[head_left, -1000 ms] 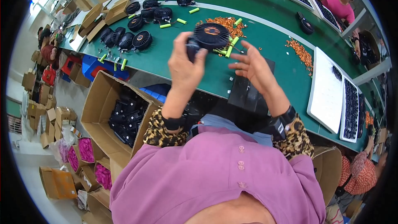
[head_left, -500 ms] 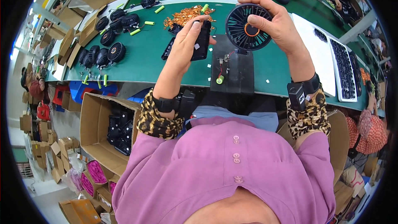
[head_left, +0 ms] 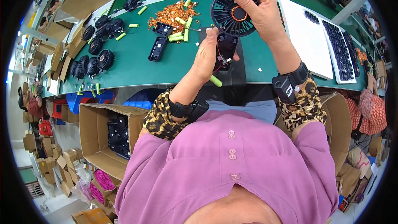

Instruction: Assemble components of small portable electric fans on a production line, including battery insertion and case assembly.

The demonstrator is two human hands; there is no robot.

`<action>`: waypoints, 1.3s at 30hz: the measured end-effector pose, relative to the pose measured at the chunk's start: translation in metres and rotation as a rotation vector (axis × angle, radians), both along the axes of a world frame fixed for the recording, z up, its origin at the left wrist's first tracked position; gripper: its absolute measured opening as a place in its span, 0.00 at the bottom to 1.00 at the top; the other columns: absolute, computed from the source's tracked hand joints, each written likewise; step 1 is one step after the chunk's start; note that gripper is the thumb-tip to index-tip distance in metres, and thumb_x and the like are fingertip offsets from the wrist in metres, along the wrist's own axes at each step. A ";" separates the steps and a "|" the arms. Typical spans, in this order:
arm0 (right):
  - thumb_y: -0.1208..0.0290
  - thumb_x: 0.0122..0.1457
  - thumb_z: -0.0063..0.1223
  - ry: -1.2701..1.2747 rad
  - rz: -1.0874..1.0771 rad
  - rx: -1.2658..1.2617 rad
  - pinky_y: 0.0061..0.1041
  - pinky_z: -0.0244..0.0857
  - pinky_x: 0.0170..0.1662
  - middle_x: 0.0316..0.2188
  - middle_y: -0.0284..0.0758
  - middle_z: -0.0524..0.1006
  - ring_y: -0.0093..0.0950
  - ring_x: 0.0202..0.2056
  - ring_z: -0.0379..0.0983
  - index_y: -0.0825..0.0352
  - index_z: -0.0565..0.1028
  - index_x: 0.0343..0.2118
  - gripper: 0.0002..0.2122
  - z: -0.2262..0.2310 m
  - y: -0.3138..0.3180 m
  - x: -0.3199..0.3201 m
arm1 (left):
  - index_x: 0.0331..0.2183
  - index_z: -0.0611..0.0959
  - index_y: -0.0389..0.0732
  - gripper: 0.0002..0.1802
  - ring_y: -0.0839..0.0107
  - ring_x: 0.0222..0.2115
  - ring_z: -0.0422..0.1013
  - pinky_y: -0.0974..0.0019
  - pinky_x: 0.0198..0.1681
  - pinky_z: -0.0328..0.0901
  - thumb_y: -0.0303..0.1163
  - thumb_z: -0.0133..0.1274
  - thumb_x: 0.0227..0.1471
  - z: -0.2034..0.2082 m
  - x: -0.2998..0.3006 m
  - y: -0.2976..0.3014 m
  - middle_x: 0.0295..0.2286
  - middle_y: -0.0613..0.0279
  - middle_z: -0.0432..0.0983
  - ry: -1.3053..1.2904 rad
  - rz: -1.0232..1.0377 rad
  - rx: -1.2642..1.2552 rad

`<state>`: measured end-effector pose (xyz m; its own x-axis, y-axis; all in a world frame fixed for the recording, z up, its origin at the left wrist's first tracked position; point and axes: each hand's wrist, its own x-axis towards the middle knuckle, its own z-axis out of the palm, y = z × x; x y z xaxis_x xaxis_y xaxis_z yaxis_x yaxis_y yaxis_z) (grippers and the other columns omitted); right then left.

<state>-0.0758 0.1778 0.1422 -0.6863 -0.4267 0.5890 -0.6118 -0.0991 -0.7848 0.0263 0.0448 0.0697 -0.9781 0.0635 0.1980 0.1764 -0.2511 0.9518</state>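
your unit reads, in my judgement, as part-assembled. the fan head [head_left: 239, 14] meets the top end of the black housing [head_left: 226, 46], though whether it is properly seated cannot be confirmed from this angle. the housing faces you uncovered, a small white connector [head_left: 228, 61] showing at its lower part, and a green cell [head_left: 216, 81] sits outside it, just below your left hand [head_left: 205, 57]; that portion is judged undone. your right hand [head_left: 267, 16] grips the fan head by its rim, thumb over the front, fingers behind, so the fan head lies left of that palm, raised above the green table [head_left: 265, 63]. your left hand is curled around the housing, fingertips showing past its right side. black shells [head_left: 158, 49] (two, clear of both hands) lie farther left, near a pile of orange rings [head_left: 163, 15].
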 end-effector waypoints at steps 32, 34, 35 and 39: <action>0.59 0.47 0.66 -0.383 -0.072 0.280 0.19 0.69 0.35 0.30 0.34 0.79 0.19 0.32 0.74 0.67 0.78 0.39 0.20 -0.145 -0.037 -0.075 | 0.50 0.73 0.37 0.34 0.55 0.48 0.65 0.59 0.49 0.64 0.36 0.64 0.41 -0.057 0.010 -0.029 0.48 0.50 0.67 0.332 0.251 -1.062; 0.45 0.37 0.66 -0.317 -0.113 0.378 0.30 0.69 0.42 0.34 0.42 0.79 0.34 0.37 0.76 0.62 0.80 0.37 0.28 -0.149 -0.047 -0.079 | 0.51 0.72 0.38 0.35 0.54 0.50 0.63 0.57 0.54 0.59 0.36 0.64 0.40 -0.052 0.008 -0.030 0.49 0.52 0.67 0.369 0.193 -1.166; 0.46 0.38 0.65 -0.270 -0.136 0.423 0.30 0.69 0.42 0.34 0.43 0.79 0.36 0.38 0.76 0.61 0.80 0.38 0.26 -0.148 -0.047 -0.079 | 0.51 0.73 0.39 0.35 0.53 0.50 0.62 0.56 0.56 0.56 0.35 0.64 0.39 -0.049 0.008 -0.030 0.50 0.53 0.67 0.340 0.158 -1.172; 0.53 0.45 0.60 0.095 -0.390 0.184 0.34 0.67 0.44 0.31 0.43 0.80 0.42 0.34 0.76 0.66 0.79 0.36 0.21 -0.152 -0.032 -0.074 | 0.51 0.72 0.37 0.34 0.52 0.49 0.61 0.54 0.55 0.55 0.39 0.61 0.42 -0.041 -0.006 -0.026 0.48 0.55 0.67 0.472 0.123 -1.352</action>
<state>-0.1494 0.1460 -0.0101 -0.7631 -0.2503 0.5959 -0.6463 0.2899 -0.7059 0.0200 0.0191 0.0286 -0.8521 0.3831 0.3567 0.4910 0.8210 0.2912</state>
